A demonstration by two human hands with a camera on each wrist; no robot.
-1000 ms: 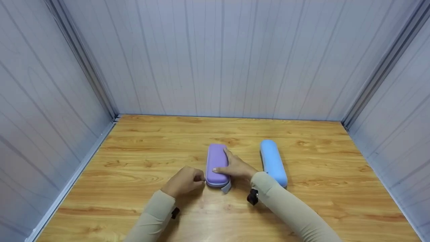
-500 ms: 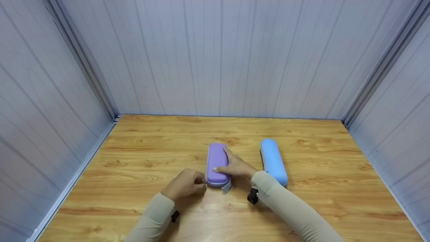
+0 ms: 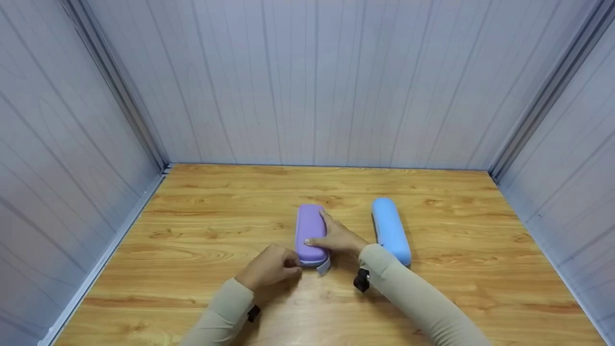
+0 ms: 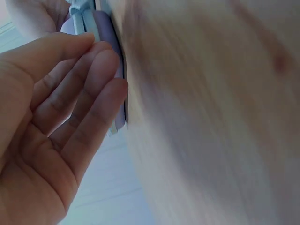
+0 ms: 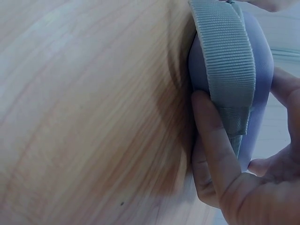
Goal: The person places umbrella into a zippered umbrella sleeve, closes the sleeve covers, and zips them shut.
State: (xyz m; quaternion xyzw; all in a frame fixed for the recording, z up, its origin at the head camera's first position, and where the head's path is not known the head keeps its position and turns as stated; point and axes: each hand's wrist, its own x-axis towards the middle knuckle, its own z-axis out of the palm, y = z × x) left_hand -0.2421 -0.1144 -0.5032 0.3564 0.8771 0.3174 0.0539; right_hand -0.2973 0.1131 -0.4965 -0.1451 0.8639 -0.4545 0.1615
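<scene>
A purple zippered pencil case [image 3: 310,227] lies lengthwise on the wooden table, its lid down. My right hand [image 3: 340,239] grips it from the right, thumb on top and fingers along the side. At its near left corner, my left hand [image 3: 270,267] pinches at the zipper seam with thumb and forefinger; the fingers hide the zipper pull itself. In the left wrist view, the left fingers [image 4: 101,101] are bent beside the case's end. A grey woven strap [image 5: 227,61] loops off the case near the right fingers.
A blue case [image 3: 391,231] of similar shape lies to the right, close to the right forearm. Pale panel walls [image 3: 307,86] enclose the wooden table [image 3: 202,206] at the back and both sides.
My left hand has moved slightly right and nearer, from the purple case's left side round to its near corner. The right hand keeps its grip, and the case stays in place.
</scene>
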